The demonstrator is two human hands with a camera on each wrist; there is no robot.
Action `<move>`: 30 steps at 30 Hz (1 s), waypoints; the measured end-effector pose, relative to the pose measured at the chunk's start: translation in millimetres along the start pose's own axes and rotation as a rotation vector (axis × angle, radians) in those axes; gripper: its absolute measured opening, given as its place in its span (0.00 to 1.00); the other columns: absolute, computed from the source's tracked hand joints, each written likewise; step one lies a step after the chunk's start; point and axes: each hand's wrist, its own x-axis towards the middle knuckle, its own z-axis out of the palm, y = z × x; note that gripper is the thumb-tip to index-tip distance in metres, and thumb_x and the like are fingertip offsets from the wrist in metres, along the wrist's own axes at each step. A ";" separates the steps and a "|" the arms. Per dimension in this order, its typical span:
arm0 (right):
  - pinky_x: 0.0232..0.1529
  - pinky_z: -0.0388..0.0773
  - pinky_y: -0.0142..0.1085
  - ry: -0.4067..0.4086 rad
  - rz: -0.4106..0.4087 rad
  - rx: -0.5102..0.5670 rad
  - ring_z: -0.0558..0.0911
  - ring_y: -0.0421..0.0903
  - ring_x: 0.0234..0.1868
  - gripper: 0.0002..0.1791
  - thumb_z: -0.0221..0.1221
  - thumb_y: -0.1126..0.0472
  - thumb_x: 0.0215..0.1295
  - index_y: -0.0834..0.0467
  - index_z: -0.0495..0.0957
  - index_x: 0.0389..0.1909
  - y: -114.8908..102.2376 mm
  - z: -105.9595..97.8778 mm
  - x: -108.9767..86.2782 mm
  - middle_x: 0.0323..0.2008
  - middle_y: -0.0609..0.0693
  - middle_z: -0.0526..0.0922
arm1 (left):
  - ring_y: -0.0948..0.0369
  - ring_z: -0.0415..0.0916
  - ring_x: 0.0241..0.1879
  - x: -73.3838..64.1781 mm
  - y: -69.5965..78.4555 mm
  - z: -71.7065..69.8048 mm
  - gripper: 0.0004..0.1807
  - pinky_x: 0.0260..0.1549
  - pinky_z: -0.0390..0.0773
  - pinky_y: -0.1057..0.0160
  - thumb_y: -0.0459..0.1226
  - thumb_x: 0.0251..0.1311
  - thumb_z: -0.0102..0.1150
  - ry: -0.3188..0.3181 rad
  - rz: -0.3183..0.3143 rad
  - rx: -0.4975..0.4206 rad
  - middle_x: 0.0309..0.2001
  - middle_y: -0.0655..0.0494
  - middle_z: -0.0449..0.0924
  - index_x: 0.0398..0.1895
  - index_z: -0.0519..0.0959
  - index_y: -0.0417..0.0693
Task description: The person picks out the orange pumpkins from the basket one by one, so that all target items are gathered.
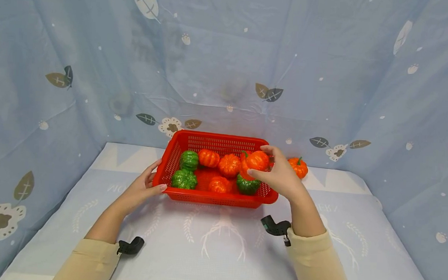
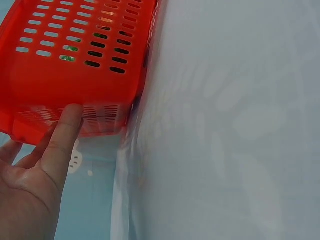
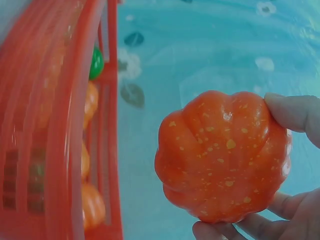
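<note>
My right hand (image 1: 283,175) grips an orange toy pumpkin (image 3: 222,157) between thumb and fingers, over the right end of a red plastic basket (image 1: 212,198). Yellow flecks dot its ribbed skin in the right wrist view. At the basket's left end, my left hand (image 1: 140,190) holds the near corner, thumb by the front rim and fingers along the side wall. Inside lie a dark green pumpkin (image 1: 189,160), a lighter green one (image 1: 184,179) and several orange ones, including one at the front (image 1: 219,184). Another green pumpkin (image 1: 248,185) sits below the held one, partly hidden.
One more orange pumpkin (image 1: 298,167) with a green stem lies on the table just right of the basket, behind my right hand. A pale printed cloth (image 1: 221,251) covers the table. Blue patterned curtain (image 1: 221,62) hangs behind and at both sides.
</note>
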 end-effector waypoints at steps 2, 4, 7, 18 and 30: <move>0.61 0.71 0.56 0.016 0.002 0.007 0.68 0.60 0.65 0.46 0.71 0.49 0.58 0.57 0.59 0.73 7.7 -10.0 -3.6 0.68 0.58 0.66 | 0.35 0.64 0.67 -0.3 0.5 0.2 0.49 0.49 0.78 0.68 0.33 0.65 0.62 -0.001 0.000 -0.001 0.72 0.30 0.58 0.82 0.42 0.55; 0.58 0.74 0.55 0.030 0.012 0.015 0.69 0.62 0.63 0.46 0.70 0.50 0.60 0.58 0.58 0.74 16.3 -20.1 -7.0 0.66 0.60 0.65 | 0.35 0.64 0.67 -0.5 0.9 0.4 0.49 0.49 0.78 0.68 0.33 0.65 0.62 -0.003 -0.001 -0.002 0.72 0.30 0.58 0.82 0.42 0.55; 0.57 0.76 0.55 0.058 0.032 0.013 0.70 0.64 0.63 0.47 0.69 0.51 0.62 0.60 0.55 0.76 30.2 -35.1 -11.7 0.67 0.63 0.63 | 0.35 0.64 0.67 -0.8 1.3 0.5 0.49 0.49 0.78 0.68 0.33 0.65 0.62 -0.005 -0.001 -0.004 0.72 0.30 0.57 0.82 0.42 0.55; 0.56 0.75 0.58 0.191 0.110 -0.081 0.67 0.66 0.61 0.47 0.66 0.51 0.65 0.66 0.53 0.75 86.0 -71.0 -16.1 0.68 0.71 0.58 | 0.35 0.64 0.66 -0.8 1.4 -0.1 0.49 0.48 0.79 0.67 0.32 0.65 0.61 -0.003 -0.002 -0.009 0.72 0.30 0.58 0.82 0.42 0.54; 0.61 0.69 0.62 0.332 0.188 -0.097 0.64 0.72 0.65 0.48 0.64 0.51 0.67 0.69 0.50 0.76 149.2 -87.9 -6.1 0.69 0.75 0.55 | 0.35 0.64 0.67 0.8 0.1 -1.1 0.49 0.49 0.79 0.66 0.32 0.65 0.61 -0.009 -0.005 -0.013 0.72 0.30 0.57 0.82 0.41 0.55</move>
